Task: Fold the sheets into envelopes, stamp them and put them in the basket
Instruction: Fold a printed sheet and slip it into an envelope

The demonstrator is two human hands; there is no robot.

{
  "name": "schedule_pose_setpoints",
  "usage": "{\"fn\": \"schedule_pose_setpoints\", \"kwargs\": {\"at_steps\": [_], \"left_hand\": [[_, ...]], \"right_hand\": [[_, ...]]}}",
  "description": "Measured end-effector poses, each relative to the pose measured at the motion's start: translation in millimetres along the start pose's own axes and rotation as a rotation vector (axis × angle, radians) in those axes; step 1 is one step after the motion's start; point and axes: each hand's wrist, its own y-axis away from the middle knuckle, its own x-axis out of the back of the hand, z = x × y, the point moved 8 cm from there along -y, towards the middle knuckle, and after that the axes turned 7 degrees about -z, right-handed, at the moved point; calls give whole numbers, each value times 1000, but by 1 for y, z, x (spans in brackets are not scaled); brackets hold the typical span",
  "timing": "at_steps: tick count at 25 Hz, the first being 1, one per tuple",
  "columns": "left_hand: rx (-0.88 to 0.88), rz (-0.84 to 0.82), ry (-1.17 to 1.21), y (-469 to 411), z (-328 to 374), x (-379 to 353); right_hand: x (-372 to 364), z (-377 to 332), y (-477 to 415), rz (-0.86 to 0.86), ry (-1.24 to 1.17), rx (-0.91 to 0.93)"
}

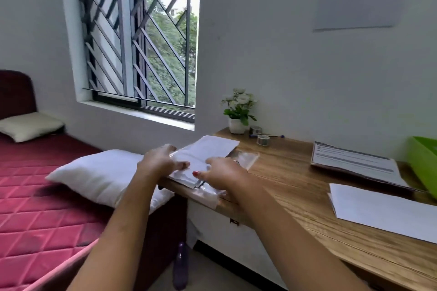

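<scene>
Both hands met at the left end of the wooden surface point(295, 186), in the middle of the frame, on a stack of white sheets point(210, 147) lying partly inside a clear plastic sleeve point(247, 158). The stack sat at the surface's left edge, its near corner jutting over the edge.

The left hand point(160, 163) gripped the stack's left side, with its fingers point(169, 149) curled over the far edge and the thumb laid across the top. The right hand point(227, 173) rested on the near right part of the stack and sleeve. Its thumb pointed left, close to the left thumb, and its other fingers were hidden behind the back of the hand, so I could not tell whether they were spread or pinching. Motion blur softened both hands.

At the right edge of the frame stood a green basket point(423, 163), well apart from the hands. A single white sheet point(383, 210) lay at lower right, and a printed page point(354, 163) lay beyond it. A potted plant point(238, 113) stood by the wall.
</scene>
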Motion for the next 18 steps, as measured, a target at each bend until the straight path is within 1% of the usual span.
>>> {"fn": "schedule_pose_setpoints", "kwargs": {"at_steps": [6,10,12,14,16,18], "left_hand": [[-66,163,120,1,14,2],[-54,183,100,5,26,-6],[-25,185,106,6,26,-7],[4,181,78,8,28,-7],[2,169,5,9,34,-9],[-2,197,-34,12,42,-6]], "right_hand": [[3,10,4,66,-53,-66],[4,11,6,102,-91,-67],[5,9,6,156,-121,-65],[11,8,5,238,-240,-25],[19,6,5,292,-477,71],[29,11,8,318,-718,153]]}}
